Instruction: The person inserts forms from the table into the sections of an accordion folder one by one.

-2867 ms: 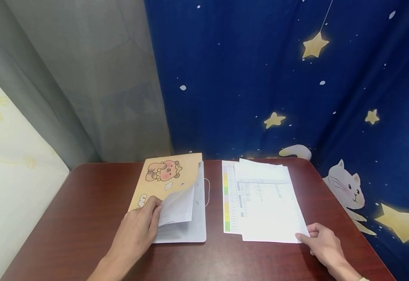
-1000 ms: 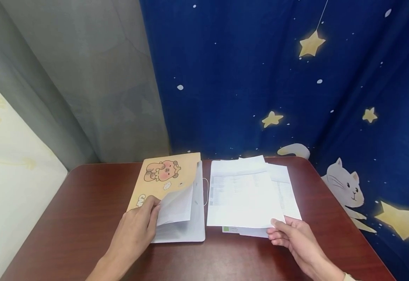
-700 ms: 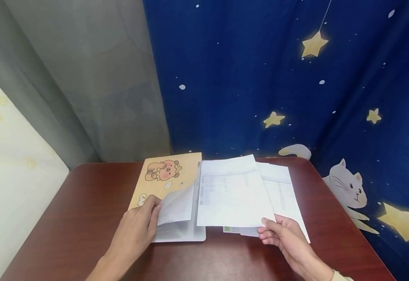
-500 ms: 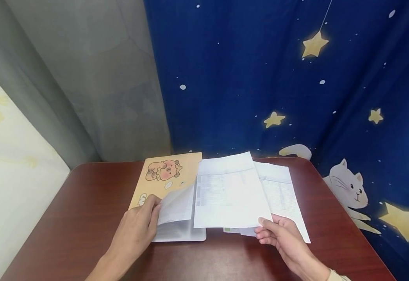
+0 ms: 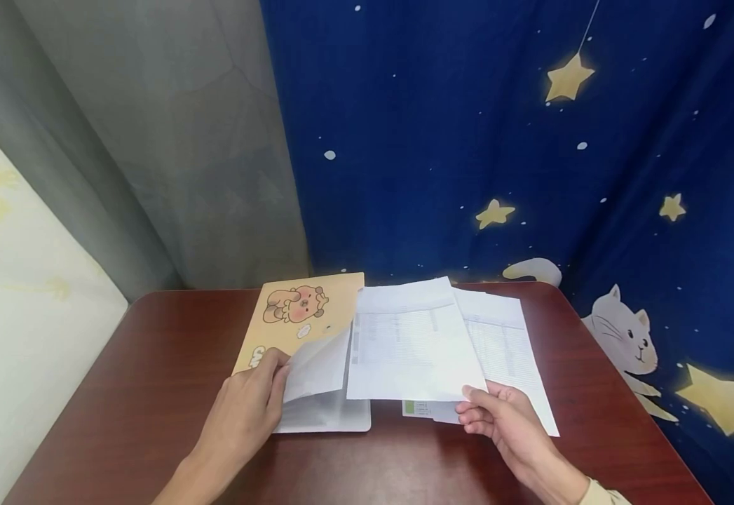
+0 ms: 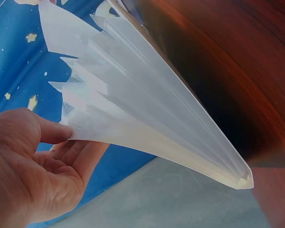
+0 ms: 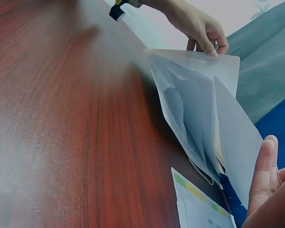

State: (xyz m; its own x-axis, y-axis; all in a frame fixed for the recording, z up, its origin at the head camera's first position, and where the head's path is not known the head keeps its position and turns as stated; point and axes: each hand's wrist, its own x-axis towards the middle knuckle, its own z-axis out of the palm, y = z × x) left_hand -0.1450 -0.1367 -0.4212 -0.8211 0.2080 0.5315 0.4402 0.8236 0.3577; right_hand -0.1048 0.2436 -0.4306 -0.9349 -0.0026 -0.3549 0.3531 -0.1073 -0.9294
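Observation:
A tan expanding file folder (image 5: 303,284) with a cartoon bear on its cover lies at the centre left of the table. My left hand (image 5: 247,403) pinches its cover and lifts it, so the translucent pockets (image 6: 114,76) fan apart in the left wrist view. My right hand (image 5: 512,421) pinches a printed sheet of paper (image 5: 413,344) by its near right corner, thumb on top. The sheet's left edge overlaps the folder's opening; whether it enters a pocket is unclear. In the right wrist view the folder (image 7: 190,90) gapes toward the sheet.
More printed sheets (image 5: 512,351) lie on the table right of the folder, partly under the held one. One has a coloured strip (image 7: 194,187). The brown wooden table (image 5: 379,466) backs onto a blue star curtain (image 5: 404,175) and a grey curtain (image 5: 215,175).
My right hand has picked the sheet off the paper stack and moved it left to the folder's opening. It barely shifts in the last half second. My left hand keeps its hold.

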